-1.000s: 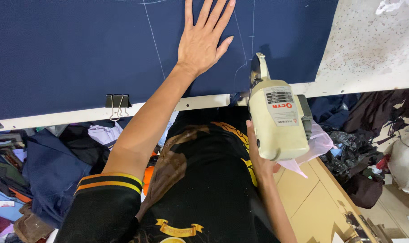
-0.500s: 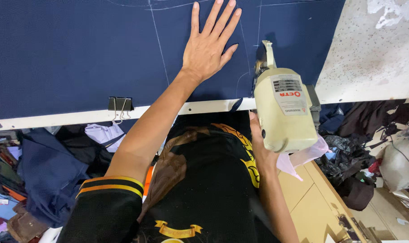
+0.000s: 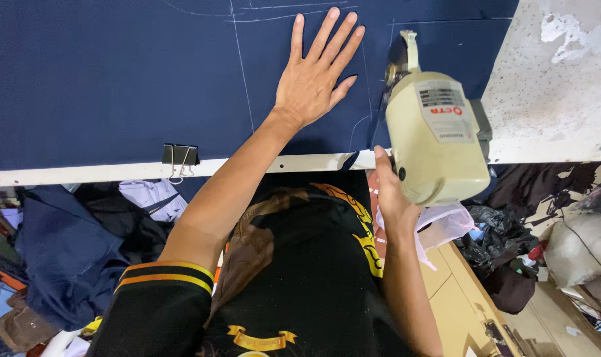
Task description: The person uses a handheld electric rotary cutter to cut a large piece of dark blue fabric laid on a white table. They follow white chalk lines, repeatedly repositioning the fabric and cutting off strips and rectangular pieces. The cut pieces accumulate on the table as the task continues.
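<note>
Navy fabric (image 3: 115, 79) is lying spread flat across the desk (image 3: 558, 99), covering most of it and carrying thin chalk lines (image 3: 242, 73). A cream electric cloth-cutting machine (image 3: 436, 142) is standing on the fabric's near right corner, just at the desk edge. The left hand (image 3: 313, 82) is pressing flat on the cloth with all 5 fingers spread — released, grasping nothing — just left of the cutter. The right hand (image 3: 391, 192) is clenching the cutter from below at its near end, though the handle itself is hidden behind the motor housing. A black binder clip (image 3: 180, 156) is pinching the fabric to the desk's front edge, left of the forearm. Heaps of dark cloth scraps (image 3: 75, 244) are lying on the floor below — mostly navy and black.
</note>
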{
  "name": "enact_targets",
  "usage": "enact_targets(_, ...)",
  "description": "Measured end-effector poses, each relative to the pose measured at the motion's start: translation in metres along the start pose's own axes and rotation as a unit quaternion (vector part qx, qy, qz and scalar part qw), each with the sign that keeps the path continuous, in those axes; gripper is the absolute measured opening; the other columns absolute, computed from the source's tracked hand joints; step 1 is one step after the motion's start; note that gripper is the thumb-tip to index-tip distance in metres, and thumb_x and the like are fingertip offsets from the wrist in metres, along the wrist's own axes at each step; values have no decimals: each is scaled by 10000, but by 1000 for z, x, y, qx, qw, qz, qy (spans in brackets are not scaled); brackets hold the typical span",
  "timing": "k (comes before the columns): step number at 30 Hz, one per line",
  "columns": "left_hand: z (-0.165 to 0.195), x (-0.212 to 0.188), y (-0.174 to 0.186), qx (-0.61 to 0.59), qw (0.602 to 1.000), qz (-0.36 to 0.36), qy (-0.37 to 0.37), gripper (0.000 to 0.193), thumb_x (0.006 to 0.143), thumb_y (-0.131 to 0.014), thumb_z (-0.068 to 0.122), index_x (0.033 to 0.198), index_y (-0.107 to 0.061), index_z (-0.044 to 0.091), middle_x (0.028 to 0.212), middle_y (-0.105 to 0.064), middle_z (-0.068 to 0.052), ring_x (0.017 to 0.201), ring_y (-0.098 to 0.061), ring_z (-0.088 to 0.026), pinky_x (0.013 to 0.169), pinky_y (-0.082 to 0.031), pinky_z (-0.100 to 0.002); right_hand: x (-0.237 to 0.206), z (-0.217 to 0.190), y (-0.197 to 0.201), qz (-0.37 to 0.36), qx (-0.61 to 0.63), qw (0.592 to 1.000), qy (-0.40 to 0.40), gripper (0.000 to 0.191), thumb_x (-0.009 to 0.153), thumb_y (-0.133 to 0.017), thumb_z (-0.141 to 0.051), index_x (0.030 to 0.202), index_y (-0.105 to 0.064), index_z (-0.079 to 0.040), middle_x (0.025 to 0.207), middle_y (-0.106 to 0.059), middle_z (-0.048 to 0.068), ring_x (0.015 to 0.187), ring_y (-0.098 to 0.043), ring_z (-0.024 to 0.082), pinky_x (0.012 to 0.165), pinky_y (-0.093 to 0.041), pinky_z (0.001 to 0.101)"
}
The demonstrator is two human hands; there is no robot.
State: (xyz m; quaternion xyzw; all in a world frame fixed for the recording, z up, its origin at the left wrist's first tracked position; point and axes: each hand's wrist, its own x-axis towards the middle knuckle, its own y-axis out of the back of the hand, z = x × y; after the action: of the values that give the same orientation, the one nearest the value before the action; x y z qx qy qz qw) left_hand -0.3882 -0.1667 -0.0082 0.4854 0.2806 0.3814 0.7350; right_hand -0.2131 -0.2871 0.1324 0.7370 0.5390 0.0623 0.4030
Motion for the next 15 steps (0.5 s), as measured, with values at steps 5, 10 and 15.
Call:
enact_targets(5, 1, 0, -1, 13, 1000, 8, -1, 775, 1132, -571, 478, 1719, -211, 124, 1764, -115, -91, 1622, -57, -306, 1276, -32, -686, 14, -1, -5, 13, -12, 1000, 17, 511, 978, -802, -199, 1342, -565, 71, 1235, -616, 143, 1139, -550, 285, 1053, -407, 416)
enact_targets(10, 0, 1, 1, 10, 1000, 5, 2, 766, 1134, -563, 461, 1714, -209, 108, 1762, -123, -85, 1622, -69, -300, 1280, -41, -678, 32, -17, -7, -33, 25, 991, -131, 388, 1024, -784, -255, 1189, -639, 64, 792, -572, 86, 700, -530, 210, 702, -475, 367)
enact_targets(15, -2, 2, 5, 0, 1000, 6, 8, 745, 1154, -552, 417, 1699, -203, 48, 1754, -154, -110, 1623, -92, -287, 1298, -56, -642, 51, -37, -14, 11, 135, 986, -98, 396, 950, -754, -220, 1248, -564, -41, 682, -553, -38, 549, -505, 87, 514, -436, 292)
